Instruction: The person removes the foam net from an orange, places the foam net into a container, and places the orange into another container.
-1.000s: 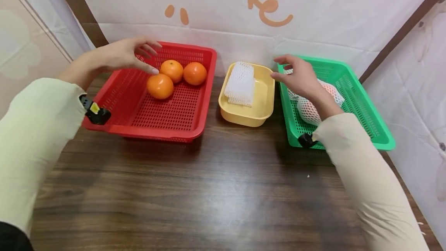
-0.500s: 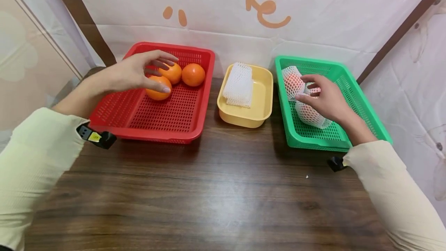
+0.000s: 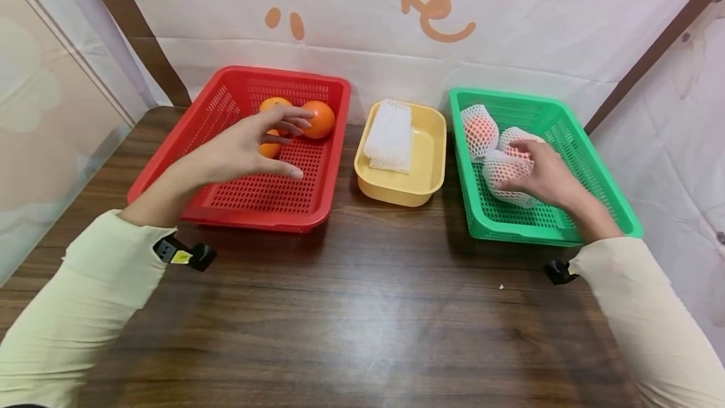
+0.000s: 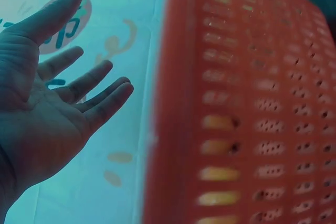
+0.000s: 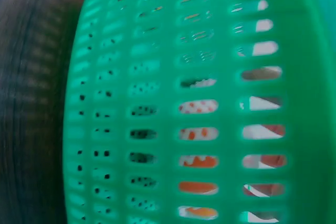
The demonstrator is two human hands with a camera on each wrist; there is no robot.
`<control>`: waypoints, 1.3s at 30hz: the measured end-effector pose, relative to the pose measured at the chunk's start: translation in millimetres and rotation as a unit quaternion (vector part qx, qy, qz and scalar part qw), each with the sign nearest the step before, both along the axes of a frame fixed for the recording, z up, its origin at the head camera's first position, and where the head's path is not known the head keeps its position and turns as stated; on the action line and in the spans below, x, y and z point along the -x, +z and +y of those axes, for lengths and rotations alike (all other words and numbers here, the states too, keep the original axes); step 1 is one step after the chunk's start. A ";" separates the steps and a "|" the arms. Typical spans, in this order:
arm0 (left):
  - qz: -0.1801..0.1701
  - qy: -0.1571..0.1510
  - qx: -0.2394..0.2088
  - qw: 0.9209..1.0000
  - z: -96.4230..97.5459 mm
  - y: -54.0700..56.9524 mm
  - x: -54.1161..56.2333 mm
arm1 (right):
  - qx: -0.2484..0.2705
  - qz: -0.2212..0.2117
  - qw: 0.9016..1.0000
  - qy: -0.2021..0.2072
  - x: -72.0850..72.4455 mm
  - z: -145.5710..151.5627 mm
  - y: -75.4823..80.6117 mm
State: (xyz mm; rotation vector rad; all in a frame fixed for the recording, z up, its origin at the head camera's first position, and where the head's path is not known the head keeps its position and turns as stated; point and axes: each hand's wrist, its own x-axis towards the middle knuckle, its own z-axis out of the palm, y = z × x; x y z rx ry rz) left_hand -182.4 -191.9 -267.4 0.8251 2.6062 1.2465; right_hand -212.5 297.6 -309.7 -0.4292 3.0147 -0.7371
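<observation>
My left hand (image 3: 246,150) hovers over the red basket (image 3: 226,216), fingers spread and holding nothing. Beneath and behind it lie three oranges, one orange (image 3: 320,119) in plain sight and the others partly covered by the hand. In the left wrist view the same hand (image 4: 58,90) shows an empty palm. My right hand (image 3: 549,175) is inside the green basket (image 3: 478,232), thumb and fingers loosely apart over two fruits in white foam nets. Its thumb overlaps the front netted fruit (image 3: 498,172). Another netted fruit (image 3: 480,131) lies at the left.
Between the baskets stands a yellow tray (image 3: 427,150) holding a stack of white foam nets (image 3: 391,137). A printed cloth (image 3: 362,62) hangs behind them. The brown wooden table (image 3: 351,307) stretches in front, with a tiny white scrap (image 3: 501,286) on it.
My left hand has moved right and toward me across the red basket. My right hand has moved from the green basket's left rim, rightward and down to the netted fruits.
</observation>
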 end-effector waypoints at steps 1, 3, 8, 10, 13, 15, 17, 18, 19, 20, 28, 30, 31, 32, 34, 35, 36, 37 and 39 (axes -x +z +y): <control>0.003 0.001 0.001 1.000 1.2 -2.1 -0.5 | -0.001 -0.003 1.000 0.000 0.8 1.2 -1.3; 0.002 0.002 0.000 1.000 2.7 -6.3 -1.8 | 0.002 -0.012 1.000 -0.001 3.1 3.1 -4.5; -0.001 -0.002 -0.005 1.000 4.9 -14.5 -3.0 | 0.015 -0.037 0.999 -0.011 5.4 6.6 -11.1; 0.001 -0.004 -0.008 1.000 5.7 -16.2 -3.3 | 0.008 -0.040 0.999 -0.017 5.5 7.5 -13.3; 0.006 -0.009 -0.010 1.000 6.6 -17.4 -4.3 | -0.011 -0.035 0.999 -0.022 5.7 8.5 -15.1; 0.010 -0.008 -0.005 1.000 7.1 -17.8 -5.2 | -0.019 -0.027 0.999 -0.019 5.5 9.1 -14.8; 0.014 -0.008 0.000 1.000 7.9 -18.2 -5.7 | -0.024 -0.022 0.999 -0.016 4.3 9.6 -13.1; 0.014 -0.007 0.001 1.000 8.4 -18.3 -6.0 | -0.025 -0.022 0.999 -0.015 3.1 9.8 -11.5; 0.012 -0.005 0.000 1.000 8.8 -18.2 -6.3 | -0.027 -0.021 0.999 -0.015 1.4 10.1 -9.4; 0.012 -0.003 0.001 1.000 9.1 -18.0 -6.7 | -0.027 -0.018 0.999 -0.015 -0.9 10.2 -6.8; 0.022 -0.006 -0.014 1.000 13.6 -17.4 -9.9 | 0.044 0.032 0.998 -0.011 -25.5 7.4 24.3; 0.024 -0.007 -0.012 1.000 15.5 -17.4 -10.8 | 0.070 0.047 0.996 -0.008 -31.9 4.9 31.4; 0.023 -0.006 -0.009 1.000 16.6 -17.4 -11.1 | 0.080 0.056 0.995 -0.004 -34.8 3.3 34.1; 0.020 -0.005 -0.007 1.000 17.6 -17.5 -11.5 | 0.093 0.064 0.994 0.000 -37.7 1.4 36.5; 0.017 -0.005 -0.009 1.000 20.0 -17.8 -11.8 | 0.117 0.078 0.990 0.010 -43.8 -3.2 39.3; 0.016 -0.008 -0.013 1.000 21.3 -18.2 -11.6 | 0.127 0.083 0.988 0.014 -47.0 -5.8 39.9; 0.013 -0.011 -0.018 1.000 22.8 -18.7 -11.6 | 0.138 0.087 0.986 0.021 -50.1 -8.5 40.1; 0.011 -0.014 -0.024 1.000 24.2 -19.2 -11.7 | 0.150 0.088 0.984 0.028 -53.2 -11.6 39.9; 0.006 -0.024 -0.041 0.999 27.2 -20.4 -12.1 | 0.175 0.089 0.980 0.043 -59.2 -18.4 39.2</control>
